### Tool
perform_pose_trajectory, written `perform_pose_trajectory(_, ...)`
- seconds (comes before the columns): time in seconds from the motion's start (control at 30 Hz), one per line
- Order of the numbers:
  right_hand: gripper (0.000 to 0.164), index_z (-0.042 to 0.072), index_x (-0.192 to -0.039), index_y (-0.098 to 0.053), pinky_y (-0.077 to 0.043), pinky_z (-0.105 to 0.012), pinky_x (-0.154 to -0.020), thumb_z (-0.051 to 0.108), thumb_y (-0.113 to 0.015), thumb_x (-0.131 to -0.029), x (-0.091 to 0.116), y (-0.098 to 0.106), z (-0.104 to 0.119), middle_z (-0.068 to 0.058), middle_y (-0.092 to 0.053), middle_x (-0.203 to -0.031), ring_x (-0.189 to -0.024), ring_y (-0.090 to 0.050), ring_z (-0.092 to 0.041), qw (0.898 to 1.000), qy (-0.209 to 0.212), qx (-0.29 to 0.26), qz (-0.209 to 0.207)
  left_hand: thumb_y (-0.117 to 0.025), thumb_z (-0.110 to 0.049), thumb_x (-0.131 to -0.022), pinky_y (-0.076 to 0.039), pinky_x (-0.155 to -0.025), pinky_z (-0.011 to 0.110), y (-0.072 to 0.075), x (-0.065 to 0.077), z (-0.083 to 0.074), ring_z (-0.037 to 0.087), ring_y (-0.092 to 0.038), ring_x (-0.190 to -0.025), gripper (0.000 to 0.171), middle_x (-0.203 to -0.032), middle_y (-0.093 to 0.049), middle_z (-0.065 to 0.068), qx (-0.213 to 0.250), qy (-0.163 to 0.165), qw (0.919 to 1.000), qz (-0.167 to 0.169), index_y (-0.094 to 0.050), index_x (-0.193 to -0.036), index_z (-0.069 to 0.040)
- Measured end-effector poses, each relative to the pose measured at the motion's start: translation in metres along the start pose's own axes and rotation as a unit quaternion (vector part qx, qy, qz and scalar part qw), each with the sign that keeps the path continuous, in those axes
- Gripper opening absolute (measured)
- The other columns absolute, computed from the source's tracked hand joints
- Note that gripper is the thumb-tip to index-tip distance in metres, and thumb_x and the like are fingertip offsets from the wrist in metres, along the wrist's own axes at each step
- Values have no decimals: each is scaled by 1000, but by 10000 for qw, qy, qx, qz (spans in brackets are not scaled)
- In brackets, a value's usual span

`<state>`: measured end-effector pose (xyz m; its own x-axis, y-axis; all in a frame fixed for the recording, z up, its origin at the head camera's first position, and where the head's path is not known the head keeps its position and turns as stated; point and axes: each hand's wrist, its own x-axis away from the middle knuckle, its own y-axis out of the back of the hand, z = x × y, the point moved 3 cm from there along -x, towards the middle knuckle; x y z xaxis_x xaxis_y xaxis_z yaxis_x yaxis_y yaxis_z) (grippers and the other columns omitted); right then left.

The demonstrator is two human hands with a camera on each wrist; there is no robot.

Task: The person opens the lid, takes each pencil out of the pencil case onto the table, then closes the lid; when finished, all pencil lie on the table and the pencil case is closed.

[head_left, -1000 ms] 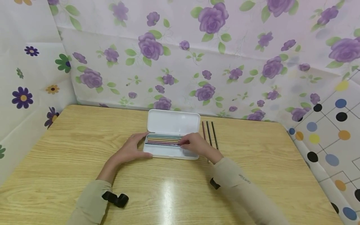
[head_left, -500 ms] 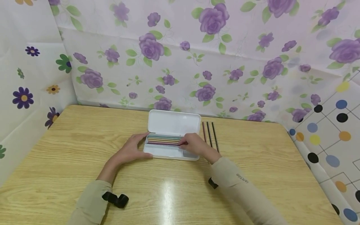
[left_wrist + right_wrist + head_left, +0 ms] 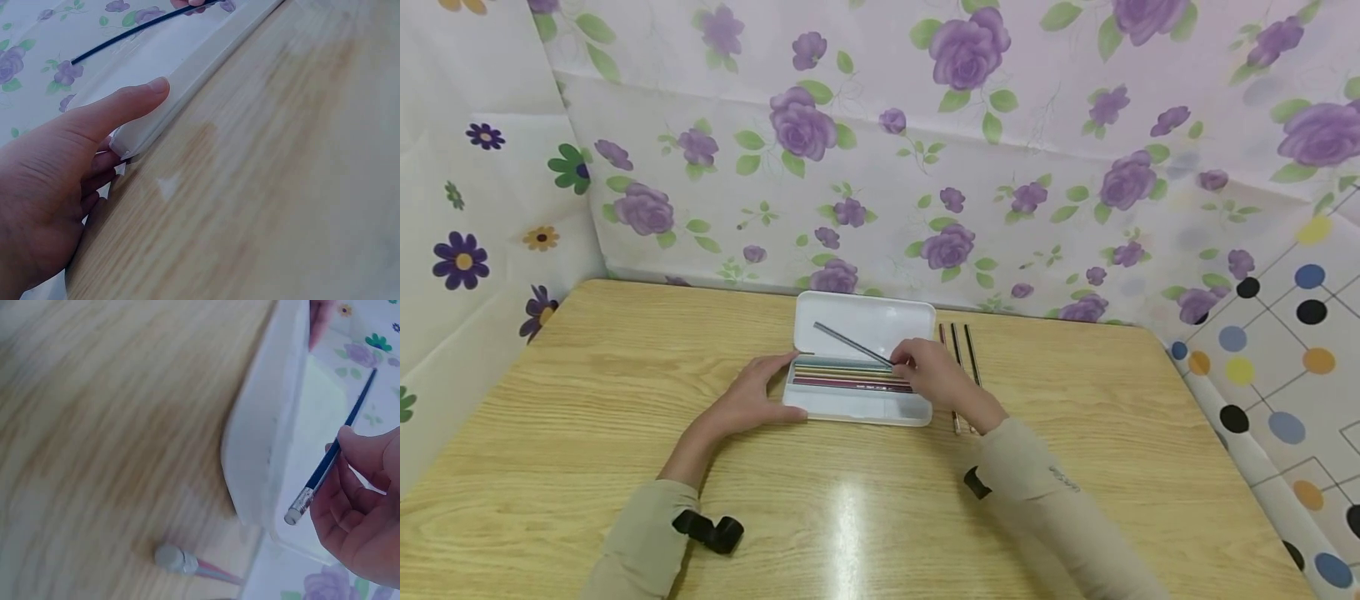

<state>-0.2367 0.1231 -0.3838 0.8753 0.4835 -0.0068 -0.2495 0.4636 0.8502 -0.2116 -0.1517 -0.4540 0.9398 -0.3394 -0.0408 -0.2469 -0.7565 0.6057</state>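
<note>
A white pencil case (image 3: 842, 406) lies on the table with its lid raised at the back. Several coloured pencils (image 3: 831, 377) lie side by side in its rear part. My left hand (image 3: 752, 402) holds the case's left end, thumb along the front edge and fingers at the back corner. With thumb and fingers my right hand (image 3: 931, 372) pinches a dark blue pencil (image 3: 852, 342) above the case, tilted across the lid. In the right wrist view, this pencil (image 3: 334, 453) shows a metal band and pale eraser near my hand.
To the right of the case, three pencils (image 3: 972, 354) lie on the wooden table (image 3: 1075, 417), partly hidden behind my right hand and wrist. A flowered cloth (image 3: 865, 167) hangs along the table's back edge.
The dark blue pencil has come up out of the case in my right hand and now slants over the lid. My left hand stays at the case's left end.
</note>
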Motion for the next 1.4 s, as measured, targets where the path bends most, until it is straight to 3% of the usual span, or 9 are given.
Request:
perform_pose_trajectory(0.27, 14, 0, -103, -66, -49, -33, -69, 11, -64, -94, 14, 22, -12, -6, -64, -90, -81, -57, -18, 9979, -393, -344, -374, -85, -44, -71, -24, -108, 59, -1, 0, 2, 39, -27, -135, 101, -147, -37, 20, -39, 37, 10000, 11, -34, -150, -5)
perform_pose_trajectory(0.67, 26, -5, -116, -64, -51, -42, -82, 12, -61, -96, 32, 45, -45, -16, -65, -104, -97, -61, -29, 9897, -963, -727, -772, -85, -43, -71, -23, -108, 58, 0, 0, 1, 38, -26, -136, 102, -147, -37, 19, -2, 53, 10000, 1, -34, -150, -5)
perform_pose_trajectory(0.93, 32, -8, -123, -59, -54, -40, -75, 12, -58, -97, 42, 57, -66, -21, -63, -109, -99, -61, -35, 9841, -1301, -760, -935, -84, -43, -72, -22, -108, 59, 0, 1, -1, 38, -24, -137, 101, -148, -35, 19, 65, 78, 9999, 31, -33, -150, -6)
perform_pose_trajectory(1.17, 32, -13, -121, -56, -57, -38, -71, 7, -58, -96, 54, 56, -86, -26, -60, -108, -92, -63, -35, 9759, -1690, -1096, -845, -84, -42, -72, -23, -108, 60, 0, 1, -1, 39, -24, -137, 101, -148, -34, 20, 60, 68, 9999, 44, -33, -150, -5)
perform_pose_trajectory(1.4, 33, -13, -122, -55, -57, -38, -68, 7, -58, -97, 68, 49, -106, -26, -60, -107, -77, -65, -24, 9621, -2276, -1401, -544, -85, -41, -72, -22, -108, 60, 1, 1, -1, 39, -23, -137, 102, -148, -34, 20, 75, 53, 9999, 47, -33, -150, -4)
